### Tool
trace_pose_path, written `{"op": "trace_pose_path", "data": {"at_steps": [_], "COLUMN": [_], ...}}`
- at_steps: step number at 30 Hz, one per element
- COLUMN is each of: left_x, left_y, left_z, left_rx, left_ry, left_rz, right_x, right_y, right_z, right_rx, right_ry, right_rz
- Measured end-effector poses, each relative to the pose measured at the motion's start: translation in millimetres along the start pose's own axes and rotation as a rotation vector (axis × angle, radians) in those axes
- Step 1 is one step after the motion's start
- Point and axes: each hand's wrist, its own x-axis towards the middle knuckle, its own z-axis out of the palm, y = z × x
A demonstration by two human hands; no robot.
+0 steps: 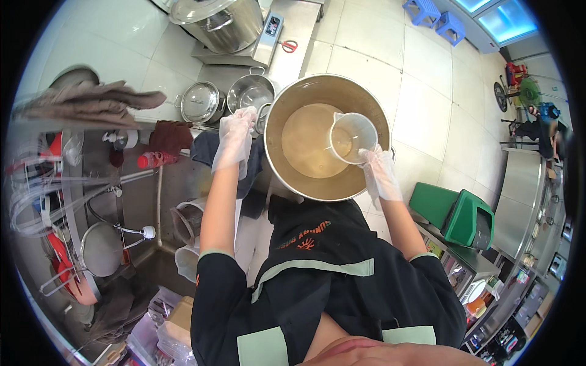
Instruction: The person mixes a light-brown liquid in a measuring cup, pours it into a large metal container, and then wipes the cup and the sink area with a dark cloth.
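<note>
In front of me stands a large stainless steel stockpot (284,180) with cloudy tan liquid (302,146) in it. My right hand (381,176), in a clear plastic glove, grips a translucent plastic measuring jug (361,128) inside the pot's rim at the right; some of the liquid shows in the jug's bottom. My left hand (238,130), gloved too, is by the pot's left side handle (262,120). Its fingers are curled, and whether they hold anything is not clear.
Left of the stockpot are a small open pot (251,94) and a lidded pot (200,103). A bigger lidded pot (229,32) stands on a bench scale (270,39), near red-handled scissors (289,45). A sink (142,196) lies at left, green bins (462,219) at right.
</note>
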Motion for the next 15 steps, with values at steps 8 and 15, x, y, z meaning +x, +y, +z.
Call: {"op": "trace_pose_path", "data": {"at_steps": [8,15], "left_x": [40.3,68.4], "left_y": [15.0,-27.5], "left_z": [73.3,97.2], "left_rx": [0.796,0.561], "left_ry": [-0.043,-0.145], "left_rz": [0.11,0.234], "right_x": [16.9,8.2], "right_y": [2.1,30.5], "right_z": [-23.6,-15.8], "right_rx": [0.055,0.134], "right_ry": [-0.138,-0.055], "right_rz": [0.091,0.163]}}
